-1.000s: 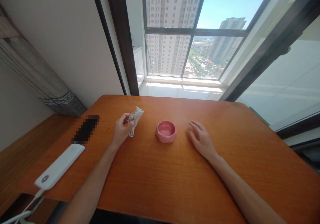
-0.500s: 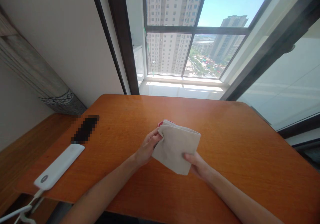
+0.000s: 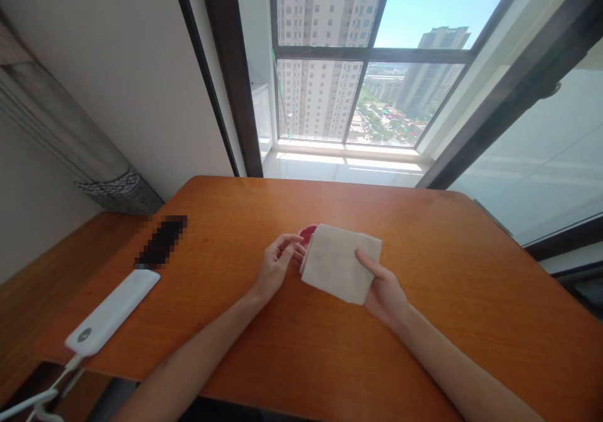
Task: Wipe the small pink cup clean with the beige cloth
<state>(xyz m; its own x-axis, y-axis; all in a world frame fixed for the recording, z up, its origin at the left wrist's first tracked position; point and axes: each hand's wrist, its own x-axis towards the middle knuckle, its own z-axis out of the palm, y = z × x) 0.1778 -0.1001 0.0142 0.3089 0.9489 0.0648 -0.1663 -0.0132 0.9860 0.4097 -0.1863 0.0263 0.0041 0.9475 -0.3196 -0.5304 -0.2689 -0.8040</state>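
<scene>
Cloth (image 3: 336, 262) in R hand (image 3: 387, 291); grey mark (image 3: 85, 335) on wht device (image 3: 120, 302) unreadable.

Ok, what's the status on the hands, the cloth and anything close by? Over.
Right hand holds folded cloth. Left hand at its left edge, contact unclear. Bowl partly hidden behind cloth.

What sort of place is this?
Probably a room in a high-rise home: a wooden table stands before a large window that looks down on distant greenery and across at a tower block, with a curtain at the left.
</scene>
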